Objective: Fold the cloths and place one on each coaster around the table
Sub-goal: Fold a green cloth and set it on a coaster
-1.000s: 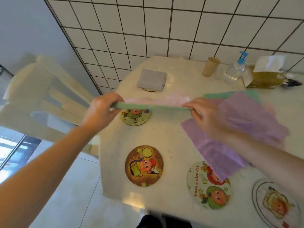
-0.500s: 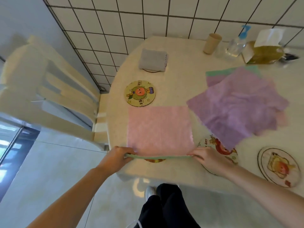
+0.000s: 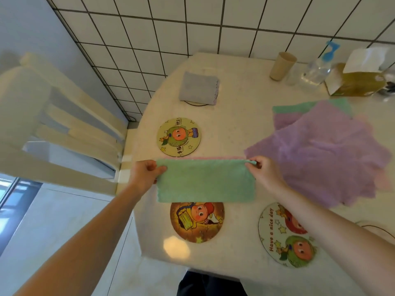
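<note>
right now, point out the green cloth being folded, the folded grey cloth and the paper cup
green cloth (image 3: 206,182), head view, middle of its folded face
folded grey cloth (image 3: 198,87), head view, centre of its top
paper cup (image 3: 282,66), head view, middle of its side wall

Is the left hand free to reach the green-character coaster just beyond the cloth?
Probably not yet: the left hand pinches a corner of the green cloth. The coaster lies bare just beyond, nothing between them, so it looks reachable after letting go.
</note>
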